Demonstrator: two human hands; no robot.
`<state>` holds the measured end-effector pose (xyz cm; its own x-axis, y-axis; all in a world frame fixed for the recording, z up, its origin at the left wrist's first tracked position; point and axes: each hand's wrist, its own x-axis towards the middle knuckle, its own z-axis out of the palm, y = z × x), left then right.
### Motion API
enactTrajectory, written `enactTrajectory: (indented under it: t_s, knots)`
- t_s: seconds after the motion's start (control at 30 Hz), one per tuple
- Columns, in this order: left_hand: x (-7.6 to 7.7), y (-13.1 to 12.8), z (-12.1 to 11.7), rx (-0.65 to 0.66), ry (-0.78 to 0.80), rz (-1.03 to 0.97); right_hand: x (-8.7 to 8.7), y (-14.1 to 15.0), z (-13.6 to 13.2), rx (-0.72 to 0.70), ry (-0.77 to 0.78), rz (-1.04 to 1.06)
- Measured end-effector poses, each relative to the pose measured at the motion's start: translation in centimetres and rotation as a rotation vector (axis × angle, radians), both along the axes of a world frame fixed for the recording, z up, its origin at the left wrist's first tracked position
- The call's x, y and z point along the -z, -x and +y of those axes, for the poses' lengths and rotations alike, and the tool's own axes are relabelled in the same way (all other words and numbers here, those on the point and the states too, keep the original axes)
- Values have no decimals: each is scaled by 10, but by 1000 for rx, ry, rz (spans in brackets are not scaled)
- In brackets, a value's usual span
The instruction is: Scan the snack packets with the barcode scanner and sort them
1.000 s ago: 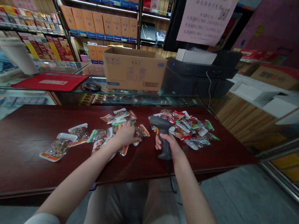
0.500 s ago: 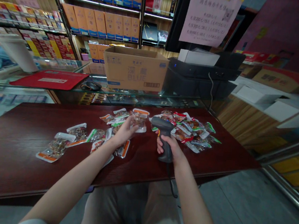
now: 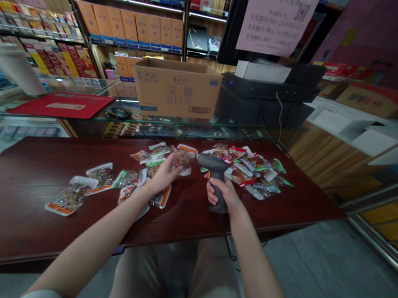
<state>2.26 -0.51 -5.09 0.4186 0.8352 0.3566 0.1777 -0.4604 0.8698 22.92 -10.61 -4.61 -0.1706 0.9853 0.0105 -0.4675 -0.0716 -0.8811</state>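
My left hand [image 3: 162, 173] is closed on a clear snack packet with an orange end [image 3: 184, 159], held up just above the dark red table [image 3: 14, 203]. My right hand [image 3: 223, 194] grips the handle of a grey barcode scanner [image 3: 214, 171], whose head points left toward the held packet. Several loose snack packets [image 3: 128, 179] lie under and to the left of my left hand. A pile of packets with red and green ends [image 3: 254, 171] lies to the right of the scanner.
A glass counter [image 3: 194, 128] runs behind the table, carrying a cardboard box [image 3: 176, 88], a red mat [image 3: 62, 104], a black mouse [image 3: 118, 113] and a black register unit [image 3: 263, 101]. Shelves of boxed goods [image 3: 127, 24] fill the back wall. The scanner's cable hangs off the table's front edge.
My left hand picked one packet off the table and raised it beside the scanner's head. My right hand kept its hold on the scanner and barely moved.
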Motion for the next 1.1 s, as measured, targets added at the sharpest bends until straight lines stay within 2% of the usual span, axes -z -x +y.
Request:
enactTrajectory:
  t_s: [0.13, 0.37, 0.57, 0.7, 0.87, 1.0, 1.1]
  knots:
    - [1, 2, 0, -36, -19, 37, 0, 0, 1, 1, 10, -7]
    - [3, 1, 2, -7, -37, 1, -1, 1, 0, -2, -19, 51]
    - [4, -6, 2, -40, 89, 2, -8, -4, -1, 12, -44, 177]
    - [0, -22, 13, -50, 154, 16, -11, -11, -2, -31, -45, 231]
    - [-10, -58, 27, -85, 116, 98, -12, -16, -3, -22, -58, 280]
    - [-4, -84, 28, -116, 87, 174, -11, -17, -2, -22, -62, 301]
    - [6, -90, 24, -128, -11, 313, -12, -17, -1, -24, -70, 325]
